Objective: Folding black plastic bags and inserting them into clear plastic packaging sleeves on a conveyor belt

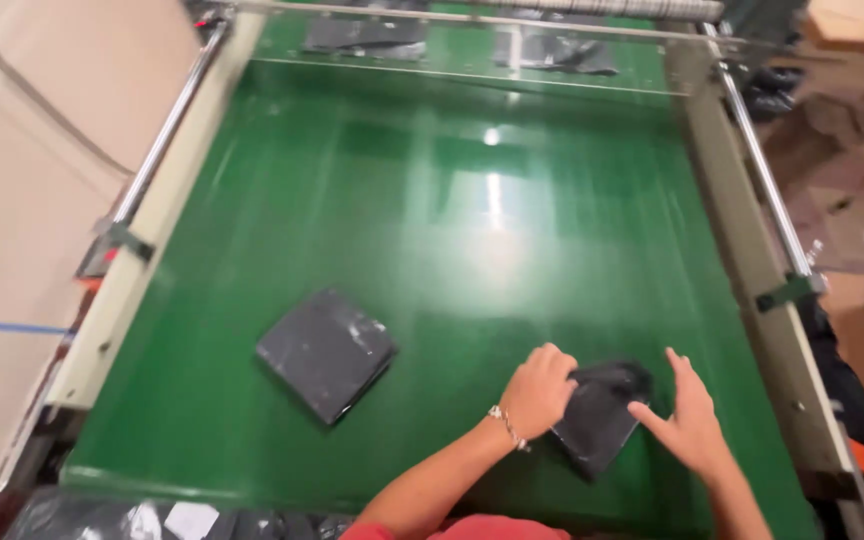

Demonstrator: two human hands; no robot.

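Observation:
A small black plastic-wrapped parcel point(600, 412) lies on the green conveyor belt point(472, 230) near its front edge. My left hand point(540, 390), with a bracelet on the wrist, is curled over the parcel's left edge and grips it. My right hand point(690, 418) rests against the parcel's right side, fingers spread and pointing away from me. A second black flat parcel point(326, 352) lies alone on the belt to the left, apart from both hands.
Pale metal side rails point(157, 215) run along both sides of the belt. More black parcels point(364, 36) lie at the far end under a crossbar. Black bags point(162, 518) sit below the front edge. Cardboard point(22, 150) stands at left.

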